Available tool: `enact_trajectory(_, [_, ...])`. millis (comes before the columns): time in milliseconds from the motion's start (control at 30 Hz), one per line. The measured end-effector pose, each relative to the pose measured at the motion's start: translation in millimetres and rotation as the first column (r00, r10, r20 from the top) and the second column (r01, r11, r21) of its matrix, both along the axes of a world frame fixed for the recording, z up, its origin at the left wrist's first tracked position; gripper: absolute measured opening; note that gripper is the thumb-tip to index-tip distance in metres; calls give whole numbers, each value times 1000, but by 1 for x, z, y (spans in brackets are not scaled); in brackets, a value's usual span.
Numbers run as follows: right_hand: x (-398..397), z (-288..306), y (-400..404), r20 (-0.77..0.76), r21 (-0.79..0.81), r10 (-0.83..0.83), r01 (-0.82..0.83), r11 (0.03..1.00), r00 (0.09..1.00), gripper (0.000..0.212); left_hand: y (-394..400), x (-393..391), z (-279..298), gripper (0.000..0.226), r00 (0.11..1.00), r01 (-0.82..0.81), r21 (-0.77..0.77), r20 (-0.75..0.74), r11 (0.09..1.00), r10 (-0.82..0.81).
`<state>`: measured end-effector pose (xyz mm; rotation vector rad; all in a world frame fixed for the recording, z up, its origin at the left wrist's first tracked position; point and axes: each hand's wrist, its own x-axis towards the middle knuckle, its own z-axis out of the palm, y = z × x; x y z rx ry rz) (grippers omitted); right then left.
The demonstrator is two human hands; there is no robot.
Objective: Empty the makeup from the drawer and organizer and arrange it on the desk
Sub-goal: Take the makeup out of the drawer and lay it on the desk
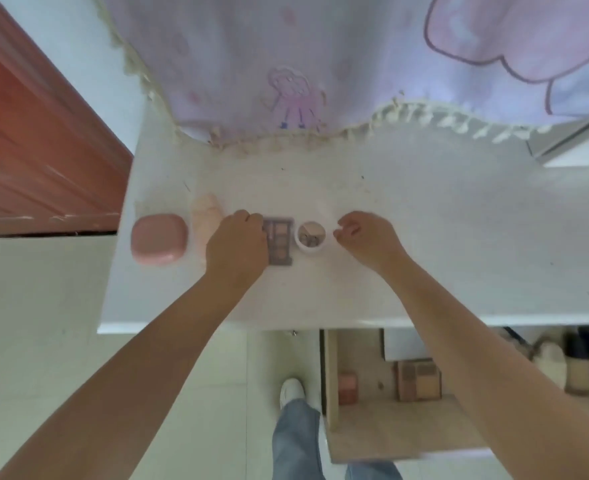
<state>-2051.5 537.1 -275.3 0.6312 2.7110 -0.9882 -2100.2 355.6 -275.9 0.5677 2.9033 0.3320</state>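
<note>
On the white desk (424, 237) lie a pink rounded case (158, 239), a pale peach tube (205, 216), a grey eyeshadow palette (279, 241) and a small round white jar (310, 237), in a row. My left hand (235, 244) grips the palette's left edge with curled fingers. My right hand (365, 237) hovers just right of the jar, fingers loosely curled, holding nothing. Below the desk an open wooden drawer (407, 434) holds a brown palette (419, 381), a pink box (347, 388) and several bottles (578, 365).
A pink fringed cloth (303, 64) hangs over the desk's back. A red-brown door (36, 150) stands at the left. A white box (577, 147) sits at the far right. My leg and white shoe (291, 393) stand on the tiled floor beside the drawer.
</note>
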Motion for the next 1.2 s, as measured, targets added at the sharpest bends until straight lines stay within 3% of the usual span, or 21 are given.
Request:
enact_trajectory(133, [64, -4, 30, -228, 124, 97, -69, 990, 969, 25, 16, 59, -16, 30, 951, 241, 141, -231, 960, -205])
enact_trajectory(233, [122, -23, 62, -278, 276, 226, -148, 950, 934, 33, 43, 115, -31, 29, 923, 346, 220, -257, 912, -287])
enact_trajectory(367, [199, -47, 102, -379, 333, 272, -143, 932, 885, 22, 82, 188, -59, 24, 932, 359, 257, -156, 897, -328])
enact_trajectory(433, [234, -61, 115, -380, 330, 317, -192, 924, 869, 17, 101, 217, -67, 25, 931, 345, 105, 90, 933, -355])
enact_trajectory(467, [248, -69, 119, -347, 315, 333, -226, 922, 877, 19, 108, 228, -74, 27, 925, 324, -12, 214, 946, -314])
enact_trajectory(567, [267, -101, 131, -154, 258, 407, -361, 896, 900, 17, 120, 246, -94, 43, 910, 222, -280, 402, 934, -96])
enact_trajectory(633, [262, -120, 135, -23, 215, 430, -416, 884, 902, 34, 122, 247, -105, 46, 914, 168, -368, 405, 914, -5])
enact_trajectory(733, [239, -140, 131, 42, 262, 465, -459, 849, 884, 52, 121, 242, -116, 48, 915, 124, -446, 398, 887, 72])
enact_trajectory(867, [205, -148, 118, 165, 315, 446, -475, 821, 880, 59, 121, 237, -128, 46, 900, 198, -511, 432, 836, 51])
enact_trajectory(967, [198, -153, 113, 166, 473, 419, -445, 760, 893, 70, 117, 237, -136, 42, 905, 253, -546, 425, 799, 3])
enact_trajectory(1100, [194, -144, 110, 152, 471, 472, -483, 738, 868, 52, 112, 234, -134, 35, 898, 320, -541, 435, 778, -66])
enact_trajectory(1200, [202, -121, 109, 146, 518, 515, -509, 687, 845, 37, 108, 231, -116, 37, 891, 333, -457, 439, 825, -116])
